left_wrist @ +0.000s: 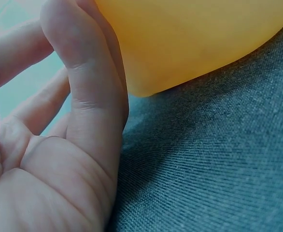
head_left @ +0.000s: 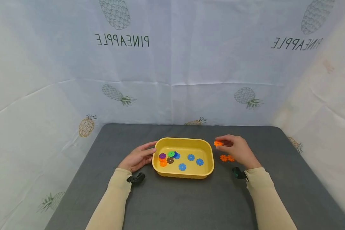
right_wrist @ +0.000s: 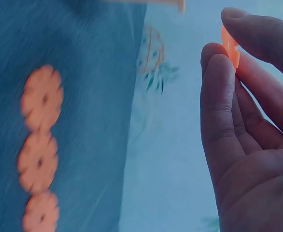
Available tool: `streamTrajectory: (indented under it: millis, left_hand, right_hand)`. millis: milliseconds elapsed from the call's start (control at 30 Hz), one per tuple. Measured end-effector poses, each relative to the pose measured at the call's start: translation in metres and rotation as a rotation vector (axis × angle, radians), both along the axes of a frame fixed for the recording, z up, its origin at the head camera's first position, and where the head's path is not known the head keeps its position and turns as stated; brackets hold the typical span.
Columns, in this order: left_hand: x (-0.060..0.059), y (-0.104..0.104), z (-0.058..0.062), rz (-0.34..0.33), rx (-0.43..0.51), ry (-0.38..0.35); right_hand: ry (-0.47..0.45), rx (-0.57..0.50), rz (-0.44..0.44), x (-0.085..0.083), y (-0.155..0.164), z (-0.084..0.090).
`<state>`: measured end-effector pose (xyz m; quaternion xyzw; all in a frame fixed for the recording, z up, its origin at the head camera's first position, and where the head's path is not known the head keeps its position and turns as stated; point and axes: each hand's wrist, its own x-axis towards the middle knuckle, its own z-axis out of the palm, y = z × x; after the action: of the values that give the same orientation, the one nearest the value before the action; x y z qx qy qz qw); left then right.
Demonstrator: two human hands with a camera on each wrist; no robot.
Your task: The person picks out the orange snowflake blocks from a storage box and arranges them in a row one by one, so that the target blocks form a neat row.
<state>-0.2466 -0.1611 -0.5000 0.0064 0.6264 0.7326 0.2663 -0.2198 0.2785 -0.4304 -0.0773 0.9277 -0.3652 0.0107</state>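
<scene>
A yellow plastic tub (head_left: 184, 174) stands on the dark grey table. My left hand (head_left: 139, 157) rests against its left end, fingers loosely bent and touching the rim and outer wall; in the left wrist view a finger (left_wrist: 95, 96) lies beside the yellow wall. Just beyond the tub's right end, my right hand (head_left: 238, 150) pinches an orange notched disc (head_left: 218, 143) between thumb and fingertips, seen edge-on in the right wrist view. Below that hand, orange notched discs (right_wrist: 38, 162) lie in a row, edges touching; the hand partly hides them in the head view.
Inside the tub lie several blue discs (head_left: 191, 157), plus a purple disc (head_left: 162, 156), a green disc (head_left: 171, 154), a brown disc (head_left: 170, 160) and orange discs (head_left: 163, 164). A pineapple-print cloth (head_left: 172, 64) hangs behind the table and along its sides.
</scene>
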Motion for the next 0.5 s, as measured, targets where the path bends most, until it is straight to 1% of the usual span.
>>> streamTrajectory:
  millis: [200,367,500]
  left_hand:
    - [0.000,0.001,0.002,-0.003,0.012,-0.001]
    - [0.001,0.001,0.001,-0.001,0.000,-0.002]
    - [0.000,0.002,-0.002,0.007,-0.011,0.006]
  right_hand:
    - [-0.007,-0.050,-0.071,0.012,0.035,-0.015]
    - [-0.014,-0.030,-0.120,0.017,0.062,-0.029]
    - [-0.031,-0.006,-0.139,0.018,0.081,-0.037]
